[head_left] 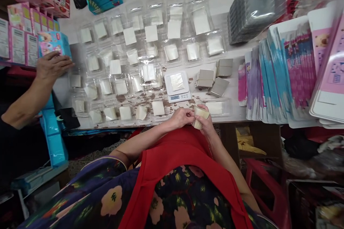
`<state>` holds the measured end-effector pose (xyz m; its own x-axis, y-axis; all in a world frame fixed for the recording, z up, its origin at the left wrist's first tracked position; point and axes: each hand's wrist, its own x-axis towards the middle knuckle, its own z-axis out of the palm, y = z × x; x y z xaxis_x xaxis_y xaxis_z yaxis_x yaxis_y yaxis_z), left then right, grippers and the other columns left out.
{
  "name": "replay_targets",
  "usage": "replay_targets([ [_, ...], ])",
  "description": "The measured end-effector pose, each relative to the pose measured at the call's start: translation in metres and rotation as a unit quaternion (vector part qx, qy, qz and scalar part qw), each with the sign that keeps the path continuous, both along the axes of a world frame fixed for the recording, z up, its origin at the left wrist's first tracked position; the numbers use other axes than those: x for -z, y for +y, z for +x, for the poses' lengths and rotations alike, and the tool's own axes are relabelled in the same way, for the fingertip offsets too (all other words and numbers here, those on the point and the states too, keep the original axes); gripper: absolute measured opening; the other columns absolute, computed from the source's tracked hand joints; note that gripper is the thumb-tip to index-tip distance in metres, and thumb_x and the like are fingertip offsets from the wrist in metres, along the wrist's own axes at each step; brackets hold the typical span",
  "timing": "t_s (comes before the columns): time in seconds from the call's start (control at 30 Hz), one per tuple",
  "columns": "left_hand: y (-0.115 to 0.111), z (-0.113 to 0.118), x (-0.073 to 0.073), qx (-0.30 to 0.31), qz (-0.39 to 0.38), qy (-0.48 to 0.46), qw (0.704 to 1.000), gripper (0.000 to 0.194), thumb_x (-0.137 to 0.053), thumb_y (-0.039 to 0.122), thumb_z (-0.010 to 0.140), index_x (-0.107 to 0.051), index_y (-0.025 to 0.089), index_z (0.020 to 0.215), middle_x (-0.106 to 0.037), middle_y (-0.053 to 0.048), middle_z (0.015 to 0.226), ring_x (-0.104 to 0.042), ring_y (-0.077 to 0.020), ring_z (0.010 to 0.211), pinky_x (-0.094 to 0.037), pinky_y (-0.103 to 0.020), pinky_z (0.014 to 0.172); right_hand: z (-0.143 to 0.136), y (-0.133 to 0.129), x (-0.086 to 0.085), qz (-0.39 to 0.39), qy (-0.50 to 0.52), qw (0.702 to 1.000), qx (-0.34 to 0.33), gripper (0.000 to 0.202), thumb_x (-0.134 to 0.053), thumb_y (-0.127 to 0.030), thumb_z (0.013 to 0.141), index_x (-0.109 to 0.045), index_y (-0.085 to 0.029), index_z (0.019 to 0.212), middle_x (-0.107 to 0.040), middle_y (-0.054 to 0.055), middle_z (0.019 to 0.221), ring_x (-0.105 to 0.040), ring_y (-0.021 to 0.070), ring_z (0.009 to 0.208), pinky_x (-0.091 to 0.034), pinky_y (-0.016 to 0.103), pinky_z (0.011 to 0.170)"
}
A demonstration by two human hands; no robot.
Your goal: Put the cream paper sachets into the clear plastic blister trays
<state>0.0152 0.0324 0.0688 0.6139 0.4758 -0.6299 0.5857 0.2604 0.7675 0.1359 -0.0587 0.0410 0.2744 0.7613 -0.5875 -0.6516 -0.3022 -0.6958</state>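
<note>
A stack of small cream paper squares (202, 113) is in my right hand (206, 123), whose fingers and thumb are closed around it, just over the table's near edge. My left hand (183, 117) has its fingers pinched together at the stack's left side; what is between its fingertips is too small to make out. A white digital scale (179, 96) stands just beyond my hands, with a pale square packet (177, 82) on its pan. Right of the scale lie several grey square stacks (205, 78). A clear plastic tray (225, 108) with pale paper rests beside my right hand.
Rows of clear trays (192, 50) with pale paper squares cover the middle. Nested clear plastic packaging (249, 7) and printed cards (298, 61) stand at right. At left, another person's hand (52, 66) touches a blue box (55, 41) near pink boxes (23, 14).
</note>
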Motion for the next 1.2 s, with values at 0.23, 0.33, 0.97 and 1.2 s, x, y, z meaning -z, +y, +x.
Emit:
replay_targets([
  [0.23, 0.005, 0.005, -0.006, 0.000, -0.001, -0.019, 1.000, 0.020, -0.058, 0.033, 0.071, -0.066, 0.015, 0.074, -0.064, 0.001, 0.069, -0.057, -0.0105, 0.064, -0.046, -0.021, 0.062, 0.002, 0.004, -0.004, 0.007, 0.010, 1.000, 0.012, 0.054, -0.077, -0.031, 0.060, -0.053, -0.029, 0.108, -0.065, 0.001, 0.095, -0.063, 0.0208, 0.081, -0.054, 0.036, 0.071],
  [0.33, 0.005, 0.006, -0.008, 0.008, 0.009, 0.000, 1.000, 0.018, -0.059, 0.031, 0.070, -0.067, 0.015, 0.075, -0.065, 0.002, 0.069, -0.057, -0.0105, 0.064, -0.045, -0.020, 0.062, 0.003, 0.004, -0.001, 0.007, 0.014, 1.000, 0.010, 0.054, -0.077, -0.030, 0.059, -0.054, -0.028, 0.108, -0.065, 0.001, 0.094, -0.063, 0.0203, 0.080, -0.054, 0.037, 0.072],
  [0.97, 0.106, -0.007, 0.063, 0.191, 0.481, 0.184, 0.836, 0.027, -0.039, 0.007, 0.086, -0.062, 0.011, 0.101, -0.060, -0.017, 0.115, -0.052, -0.0262, 0.110, -0.043, -0.039, 0.092, 0.010, 0.002, 0.004, 0.024, 0.254, 0.965, 0.064, 0.045, -0.061, -0.036, 0.062, -0.057, -0.031, 0.107, -0.067, 0.000, 0.093, -0.065, 0.0226, 0.076, -0.056, 0.046, 0.072],
  [1.2, 0.109, -0.011, 0.061, 0.164, 0.489, 0.187, 0.836, 0.025, -0.044, 0.013, 0.086, -0.068, 0.013, 0.094, -0.066, -0.010, 0.113, -0.057, -0.0232, 0.103, -0.048, -0.036, 0.086, 0.011, -0.003, 0.005, 0.018, 0.276, 0.957, 0.085, 0.047, -0.064, -0.031, 0.061, -0.056, -0.028, 0.107, -0.069, 0.002, 0.092, -0.067, 0.0255, 0.081, -0.057, 0.045, 0.069],
])
